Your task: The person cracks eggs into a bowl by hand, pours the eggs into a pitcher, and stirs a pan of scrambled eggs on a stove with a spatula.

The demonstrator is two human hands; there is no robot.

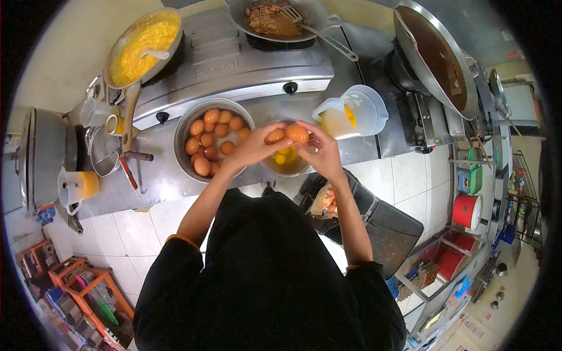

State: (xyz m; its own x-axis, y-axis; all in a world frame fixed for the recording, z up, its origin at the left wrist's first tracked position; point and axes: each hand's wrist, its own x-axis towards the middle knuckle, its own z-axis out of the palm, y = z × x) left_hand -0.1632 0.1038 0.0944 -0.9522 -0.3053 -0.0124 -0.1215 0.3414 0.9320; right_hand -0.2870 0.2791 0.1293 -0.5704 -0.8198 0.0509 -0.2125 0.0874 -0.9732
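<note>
My left hand (257, 146) is closed around a brown egg (274, 136). Right beside it, my right hand (325, 153) grips another brown egg (298, 134) with the fingertips. Both eggs are close together over a metal bowl (291, 174), where raw yolks (282, 157) lie in clear egg white. My hands hide the far part of this bowl. To the left stands a larger metal bowl (181, 157) with many whole brown eggs (207, 140) in it.
Behind the bowls is a gas stove (216, 70) carrying a pan of yellow egg (146, 47) and a wok (319, 17) with a slotted spatula. A plastic jug (369, 111) stands right; a large pan (436, 58) is farther right. Below is an open black bin (389, 234).
</note>
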